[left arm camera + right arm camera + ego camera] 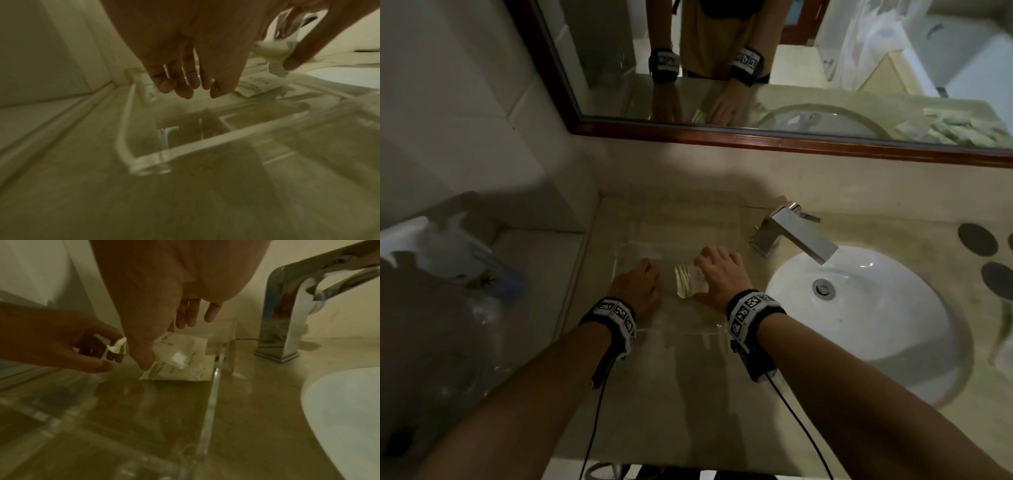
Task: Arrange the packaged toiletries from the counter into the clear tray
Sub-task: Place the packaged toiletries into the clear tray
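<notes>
Likely the placing step: right hand (722, 277) pinches a striped sachet (686, 281) low inside the clear tray (205, 142), above a flat sachet (252, 86) lying there. Left hand (637, 286) hovers alongside, loose and empty. Next: release it flat, then fetch more from the tabletop (671, 411).

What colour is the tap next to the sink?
Shiny silver tap, seen best in the right wrist view.

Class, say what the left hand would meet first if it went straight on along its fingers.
Most likely the bare floor of the clear tray, below the left hand; nothing lies between, though depth is unclear.
</notes>
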